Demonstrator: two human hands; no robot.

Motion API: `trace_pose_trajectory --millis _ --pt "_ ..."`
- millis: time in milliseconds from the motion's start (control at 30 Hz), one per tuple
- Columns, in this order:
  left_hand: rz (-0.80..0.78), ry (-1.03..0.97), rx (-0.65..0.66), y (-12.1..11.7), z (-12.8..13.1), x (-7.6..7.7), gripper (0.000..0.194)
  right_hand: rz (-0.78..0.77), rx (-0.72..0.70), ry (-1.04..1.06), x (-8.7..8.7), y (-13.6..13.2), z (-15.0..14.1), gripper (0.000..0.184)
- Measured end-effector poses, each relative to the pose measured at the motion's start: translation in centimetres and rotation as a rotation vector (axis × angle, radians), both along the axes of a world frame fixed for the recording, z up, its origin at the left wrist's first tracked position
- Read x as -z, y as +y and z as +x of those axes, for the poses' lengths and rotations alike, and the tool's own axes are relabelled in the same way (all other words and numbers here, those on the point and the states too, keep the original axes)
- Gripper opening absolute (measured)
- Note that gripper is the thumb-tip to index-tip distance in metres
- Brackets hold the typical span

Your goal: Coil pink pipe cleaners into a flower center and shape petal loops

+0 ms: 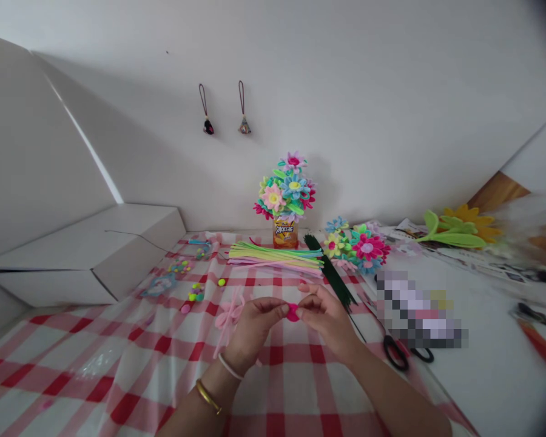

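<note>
Between my two hands is a small bright pink coil (292,312), probably of fuzzy pipe cleaner, though the fingers cover its edges. My left hand (264,318) pinches its left side between thumb and forefinger. On the other side, my right hand (324,315) grips it with thumb and fingertips. Just left of my left hand, a pale pink pipe cleaner flower (230,312) lies on the checked cloth. Beyond the hands, a bundle of pastel pipe cleaners (277,258) lies crosswise. Dark green stems (334,273) lie to its right.
A pipe cleaner bouquet (287,191) stands in an orange container (285,234) by the wall. More flowers (359,246) lie at right, near black-handled scissors (395,353). Small pompoms (195,294) are scattered at left, beside a white box (86,249). Pliers (543,343) lie far right.
</note>
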State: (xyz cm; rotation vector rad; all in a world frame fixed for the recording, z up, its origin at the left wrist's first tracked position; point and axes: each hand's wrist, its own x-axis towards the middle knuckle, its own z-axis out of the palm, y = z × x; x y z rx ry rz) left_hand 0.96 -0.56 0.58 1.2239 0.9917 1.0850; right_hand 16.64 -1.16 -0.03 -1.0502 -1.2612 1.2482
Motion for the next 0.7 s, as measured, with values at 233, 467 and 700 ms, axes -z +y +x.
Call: trace_pose_trajectory --millis 233,467,700 --pt "0.252 0.36 -0.08 -0.02 -0.11 0.25 0.017 0.018 0.009 0.009 0.56 0.15 0.13 0.037" --pt "0.177 0.333 -0.104 0.11 0.08 0.62 0.021 -0.092 -0.008 0.031 0.09 0.16 0.28 0.046" --pt "0.239 0.382 -0.128 -0.09 0.34 0.7 0.017 -0.063 0.035 0.055 0.23 0.24 0.14 0.044"
